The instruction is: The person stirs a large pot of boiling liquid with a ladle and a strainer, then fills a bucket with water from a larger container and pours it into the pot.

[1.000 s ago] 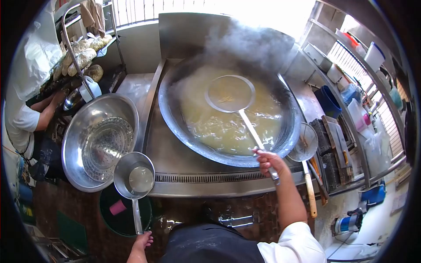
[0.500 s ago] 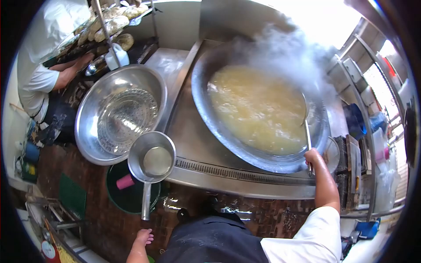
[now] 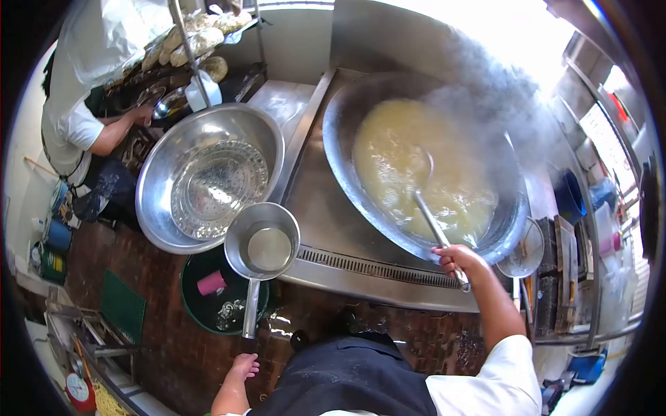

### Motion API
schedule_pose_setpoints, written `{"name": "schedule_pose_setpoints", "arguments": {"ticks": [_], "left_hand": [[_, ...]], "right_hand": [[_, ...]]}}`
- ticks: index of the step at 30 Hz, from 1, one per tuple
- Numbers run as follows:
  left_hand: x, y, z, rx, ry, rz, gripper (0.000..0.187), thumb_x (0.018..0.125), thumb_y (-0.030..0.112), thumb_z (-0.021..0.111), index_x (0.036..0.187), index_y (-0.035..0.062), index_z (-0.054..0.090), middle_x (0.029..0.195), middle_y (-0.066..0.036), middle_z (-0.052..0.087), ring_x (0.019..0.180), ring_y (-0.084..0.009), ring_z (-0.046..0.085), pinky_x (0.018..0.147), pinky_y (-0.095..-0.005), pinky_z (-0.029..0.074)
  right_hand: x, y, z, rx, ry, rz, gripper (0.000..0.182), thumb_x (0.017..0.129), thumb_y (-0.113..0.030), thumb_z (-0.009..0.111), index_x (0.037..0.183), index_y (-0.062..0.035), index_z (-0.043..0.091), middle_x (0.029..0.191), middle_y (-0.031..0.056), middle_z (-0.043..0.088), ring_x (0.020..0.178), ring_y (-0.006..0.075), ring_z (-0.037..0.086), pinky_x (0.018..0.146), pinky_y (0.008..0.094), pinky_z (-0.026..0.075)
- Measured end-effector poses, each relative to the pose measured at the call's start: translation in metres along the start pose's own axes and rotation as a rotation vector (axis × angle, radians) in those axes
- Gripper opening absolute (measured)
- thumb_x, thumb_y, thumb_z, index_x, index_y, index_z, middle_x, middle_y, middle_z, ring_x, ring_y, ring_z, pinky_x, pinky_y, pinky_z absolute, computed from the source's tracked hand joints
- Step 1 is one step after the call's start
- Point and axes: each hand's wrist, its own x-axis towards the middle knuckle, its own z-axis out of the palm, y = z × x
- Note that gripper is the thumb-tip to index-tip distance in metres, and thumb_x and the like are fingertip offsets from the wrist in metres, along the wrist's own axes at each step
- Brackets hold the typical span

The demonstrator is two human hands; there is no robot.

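My right hand (image 3: pixel 458 261) is closed around the handle of a long metal ladle (image 3: pixel 431 220). The ladle's bowl dips into pale yellow, bubbling liquid (image 3: pixel 395 149) in a large metal wok (image 3: pixel 340 184), and steam partly veils the far side. Low in front of me, my left hand (image 3: pixel 245 365) hangs with its fingers loosely out, holding nothing. Just beyond it is the handle of a metal saucepan (image 3: pixel 238 232), apart from the fingers. Some liquid lies in the saucepan, which overlaps the rim of a wide steel basin (image 3: pixel 156 201). A perforated metal disc (image 3: pixel 222 187) sits inside that basin.
A dark green tub (image 3: pixel 191 305) with a pink cup (image 3: pixel 211 283) stands on the brick floor below the saucepan. At the left another person (image 3: pixel 87 135) works beside the basin. A strainer (image 3: pixel 524 256) leans right of the wok, near a shelf rack (image 3: pixel 590 277).
The ladle has swung left from the wok's right side toward the middle of the liquid, with my right hand moving left. My left hand appears slightly farther right.
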Motion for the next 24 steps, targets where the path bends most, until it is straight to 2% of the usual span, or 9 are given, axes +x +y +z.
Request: {"name": "schedule_pose_setpoints", "arguments": {"ticks": [2,6,10,14,16,18,20,24], "left_hand": [[0.004,0.006,-0.008,0.022,0.002,0.017,0.034,0.093,0.036,0.056,0.115,0.0093,0.054,0.097,-0.009,0.066,0.078,-0.021,0.065,0.066,-0.0384,0.052],[0.0,0.029,-0.02,0.073,0.026,0.054,0.034,0.094,0.036,0.055,0.115,0.0096,0.055,0.096,-0.008,0.066,0.077,-0.0202,0.064,0.065,-0.0376,0.052],[0.004,0.049,-0.02,0.128,0.015,0.071,0.034,0.094,0.035,0.055,0.117,0.0101,0.055,0.094,-0.008,0.066,0.075,-0.0197,0.064,0.063,-0.0372,0.052],[0.013,0.063,-0.01,0.155,-0.021,0.096,0.035,0.095,0.035,0.054,0.119,0.0107,0.055,0.091,-0.007,0.066,0.072,-0.0193,0.064,0.059,-0.0366,0.052],[0.014,0.066,-0.002,0.159,-0.032,0.1,0.034,0.095,0.035,0.054,0.119,0.0108,0.055,0.091,-0.007,0.066,0.071,-0.0191,0.064,0.058,-0.0361,0.051],[0.015,0.068,0.003,0.156,-0.037,0.109,0.034,0.095,0.035,0.053,0.119,0.0111,0.055,0.09,-0.006,0.066,0.07,-0.0189,0.064,0.056,-0.0346,0.051],[0.015,0.068,0.005,0.153,-0.044,0.111,0.034,0.095,0.035,0.053,0.121,0.0117,0.054,0.093,-0.007,0.066,0.072,-0.0196,0.064,0.059,-0.0363,0.052],[0.008,0.059,0.0,0.112,-0.028,0.098,0.035,0.096,0.034,0.052,0.123,0.0124,0.052,0.096,-0.008,0.066,0.074,-0.0203,0.065,0.062,-0.0386,0.053]], "right_hand": [[0.0,0.02,0.005,0.396,-0.29,0.075,0.019,0.095,-0.02,0.057,0.112,-0.0127,0.056,0.058,-0.008,0.038,0.043,0.0019,0.038,0.038,0.0221,0.035],[-0.016,0.056,0.032,0.721,-0.523,0.015,0.023,0.097,-0.018,0.053,0.118,-0.012,0.054,0.06,-0.0073,0.041,0.044,0.0025,0.041,0.039,0.0209,0.033],[-0.046,0.068,0.041,0.666,-0.502,-0.116,0.027,0.098,-0.017,0.049,0.124,-0.01,0.052,0.062,-0.0052,0.042,0.046,0.0042,0.043,0.04,0.0209,0.034],[-0.074,0.075,0.02,0.65,-0.467,-0.193,0.028,0.098,-0.018,0.049,0.124,-0.0094,0.052,0.063,-0.0054,0.042,0.046,0.004,0.044,0.04,0.0214,0.035],[-0.085,0.077,0.0,0.638,-0.4,-0.243,0.03,0.096,-0.019,0.052,0.125,-0.0106,0.05,0.063,-0.0064,0.041,0.045,0.0037,0.042,0.04,0.0218,0.034],[-0.098,0.071,-0.021,0.651,-0.245,-0.264,0.03,0.095,-0.018,0.053,0.124,-0.0104,0.051,0.062,-0.0068,0.04,0.043,0.0041,0.041,0.039,0.0221,0.033],[-0.108,0.058,-0.046,0.531,-0.039,-0.333,0.031,0.093,-0.019,0.058,0.122,-0.0103,0.053,0.061,-0.0069,0.04,0.043,0.004,0.041,0.039,0.0214,0.033],[-0.104,0.02,-0.118,0.028,0.55,-0.468,0.027,0.086,-0.02,0.065,0.108,-0.0069,0.057,0.062,-0.0038,0.047,0.044,0.0069,0.043,0.037,0.0229,0.036]]}}
